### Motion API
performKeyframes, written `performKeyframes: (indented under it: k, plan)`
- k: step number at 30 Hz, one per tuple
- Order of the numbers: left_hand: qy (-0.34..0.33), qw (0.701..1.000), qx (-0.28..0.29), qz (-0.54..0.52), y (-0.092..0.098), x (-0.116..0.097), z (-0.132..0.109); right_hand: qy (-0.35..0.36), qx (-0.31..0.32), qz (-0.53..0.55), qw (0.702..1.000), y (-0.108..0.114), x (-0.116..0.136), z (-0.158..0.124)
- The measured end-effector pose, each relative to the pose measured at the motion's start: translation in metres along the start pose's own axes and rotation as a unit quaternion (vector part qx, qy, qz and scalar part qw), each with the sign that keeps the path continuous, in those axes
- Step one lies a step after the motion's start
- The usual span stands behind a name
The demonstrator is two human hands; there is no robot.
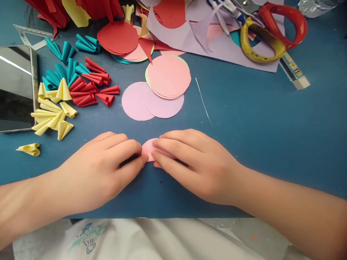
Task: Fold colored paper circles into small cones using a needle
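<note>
Both hands are keeping a narrow grip on one little piece of pink paper (148,147): the left hand (99,169) is pinching its left edge between thumb and fingers, and the right hand (199,162) is covering the other end. Can't tell how it's folded, since fingers are hiding a good bit of it. That piece is sitting just on the near side of the paper circles (138,101). Going by those circles, a skinny white stick (203,102) is lying just to their right, while red cones (88,86), teal cones (61,74) and yellow cones (51,112) are bunching up on their left. Further left, past the cones, a phone (17,86) is lying flat. Scissors (265,14) are resting beyond the circles, off to the right, over a purple sheet (225,52).
</note>
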State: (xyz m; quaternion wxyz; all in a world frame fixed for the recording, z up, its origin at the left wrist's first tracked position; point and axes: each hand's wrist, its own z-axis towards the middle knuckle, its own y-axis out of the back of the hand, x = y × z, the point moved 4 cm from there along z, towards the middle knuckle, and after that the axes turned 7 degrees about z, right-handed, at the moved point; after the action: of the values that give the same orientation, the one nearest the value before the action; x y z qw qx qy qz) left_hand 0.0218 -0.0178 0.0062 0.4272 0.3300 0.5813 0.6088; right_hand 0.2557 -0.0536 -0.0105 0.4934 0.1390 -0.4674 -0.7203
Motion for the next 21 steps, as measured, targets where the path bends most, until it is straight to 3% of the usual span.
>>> performKeyframes:
  k: [8,21]
  plan:
    - [0.010,1.000,-0.021,0.005,-0.0027,-0.0030,-0.0021,-0.006,-0.016,0.010,1.000,-0.0003,0.0000,0.0009]
    - [0.027,0.999,0.017,0.032,-0.0026,-0.0068,-0.0008,-0.021,-0.024,0.025,0.999,-0.0031,-0.0012,0.0038]
